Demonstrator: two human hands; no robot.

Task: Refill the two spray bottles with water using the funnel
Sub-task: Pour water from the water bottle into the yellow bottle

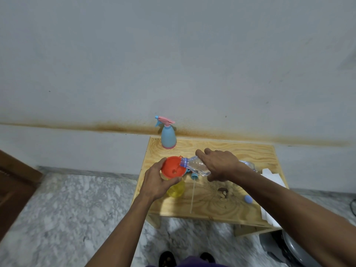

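Head view: left hand (154, 182) steadies round orange plastic funnel (172, 167) on yellow spray bottle (176, 188); right hand (219, 164) grips tilted clear plastic water bottle (196, 165); overtilting risks overflow.

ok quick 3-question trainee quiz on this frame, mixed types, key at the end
1. True or false: the orange funnel sits on the blue spray bottle.
2. Which hand tilts the clear water bottle toward the funnel?
A. left hand
B. right hand
C. neither
3. Fill in: the blue spray bottle stands at the table's far ____ corner, near the wall.

Key
1. False. The funnel sits on the yellow spray bottle, steadied by the left hand.
2. B
3. left
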